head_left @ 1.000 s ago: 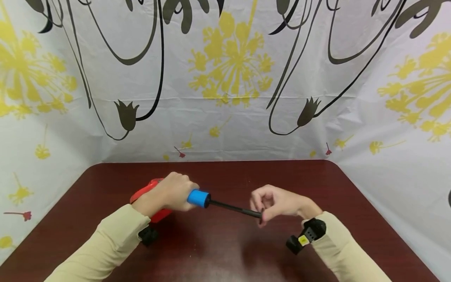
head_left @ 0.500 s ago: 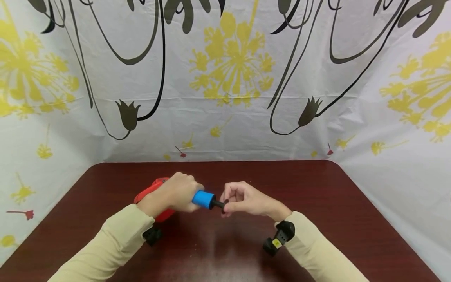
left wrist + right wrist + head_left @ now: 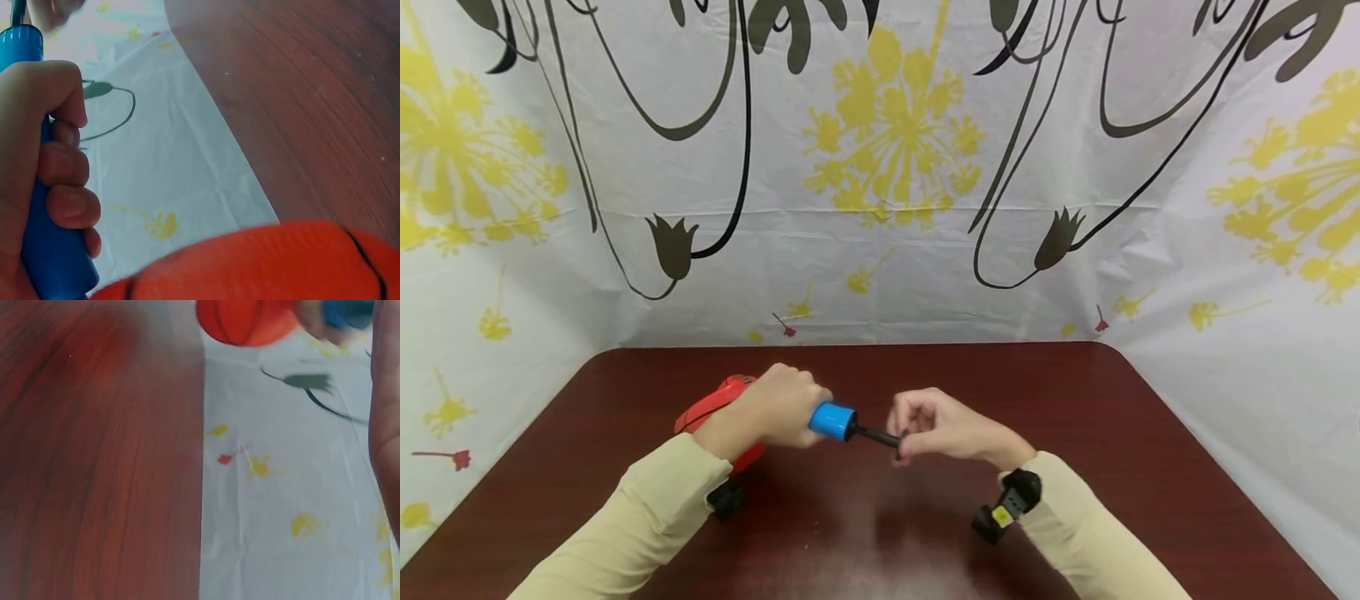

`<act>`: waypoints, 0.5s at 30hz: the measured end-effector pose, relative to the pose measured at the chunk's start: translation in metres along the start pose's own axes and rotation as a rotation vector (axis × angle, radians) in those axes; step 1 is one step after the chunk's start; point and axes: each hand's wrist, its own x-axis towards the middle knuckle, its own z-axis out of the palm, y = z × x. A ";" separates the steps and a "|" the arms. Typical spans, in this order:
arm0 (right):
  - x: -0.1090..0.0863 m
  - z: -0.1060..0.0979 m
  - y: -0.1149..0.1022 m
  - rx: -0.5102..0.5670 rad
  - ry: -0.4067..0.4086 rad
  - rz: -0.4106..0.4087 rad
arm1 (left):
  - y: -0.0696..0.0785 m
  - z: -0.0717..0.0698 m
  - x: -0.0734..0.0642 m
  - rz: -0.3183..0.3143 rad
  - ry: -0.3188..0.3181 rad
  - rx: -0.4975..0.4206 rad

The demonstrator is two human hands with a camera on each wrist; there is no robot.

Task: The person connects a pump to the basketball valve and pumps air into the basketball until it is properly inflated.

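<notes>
My left hand (image 3: 778,408) grips the blue barrel of a hand pump (image 3: 832,421). In the left wrist view its fingers (image 3: 67,209) curl round the barrel. A black rod (image 3: 876,434) sticks a short way out of the barrel's right end. The thumb and fingers of my right hand (image 3: 947,429) pinch the dark handle at the rod's tip. A red ball with black lines (image 3: 715,402) sits behind the left wrist, at the pump's other end; in the left wrist view the ball (image 3: 269,262) fills the bottom edge. Where pump and ball join is hidden.
The dark reddish-brown table (image 3: 880,533) has rounded far corners. A white curtain with yellow and dark plant prints (image 3: 880,292) stands behind it and along both sides. Black wrist cameras are strapped at both sleeves (image 3: 1097,525).
My right hand moved left, pushing the rod most of the way into the barrel, then drew it slightly back out to the right. The left hand and ball shifted only a little.
</notes>
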 end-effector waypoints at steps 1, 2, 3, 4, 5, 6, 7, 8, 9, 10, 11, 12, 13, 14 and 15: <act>0.006 0.002 0.003 -0.043 0.023 -0.001 | 0.001 0.000 0.002 0.004 0.000 0.007; 0.010 0.003 0.005 -0.074 0.047 0.001 | 0.002 0.001 0.004 0.005 -0.002 0.016; 0.013 0.004 0.007 -0.098 0.067 0.004 | 0.003 0.001 0.005 0.005 -0.004 0.021; 0.014 0.005 0.008 -0.116 0.086 0.009 | 0.003 0.002 0.007 0.005 -0.004 0.025; 0.015 0.006 0.008 -0.122 0.103 0.013 | 0.003 0.003 0.008 0.003 -0.005 0.025; 0.014 0.006 0.008 -0.124 0.115 0.020 | 0.002 0.004 0.009 0.000 -0.006 0.023; 0.013 0.006 0.006 -0.119 0.128 0.044 | 0.002 0.005 0.009 -0.001 -0.009 0.020; 0.010 0.006 0.005 -0.110 0.129 0.063 | 0.002 0.005 0.009 0.003 -0.013 0.016; 0.007 0.005 0.003 -0.103 0.119 0.082 | 0.001 0.006 0.008 0.005 -0.017 0.012; 0.003 0.003 0.000 -0.093 0.106 0.102 | 0.000 0.006 0.008 0.007 -0.018 0.010; -0.002 0.001 -0.002 -0.071 0.085 0.113 | -0.001 0.006 0.007 0.007 -0.020 0.008; -0.008 -0.001 -0.004 -0.040 0.061 0.121 | -0.003 0.006 0.005 0.003 -0.024 0.008; -0.013 -0.004 -0.007 -0.004 0.033 0.119 | -0.004 0.006 0.004 -0.002 -0.026 0.015; -0.019 -0.006 -0.009 0.036 0.008 0.108 | -0.006 0.006 0.002 -0.012 -0.025 0.022; -0.025 -0.008 -0.011 0.077 -0.015 0.096 | -0.008 0.006 0.001 -0.021 -0.022 0.029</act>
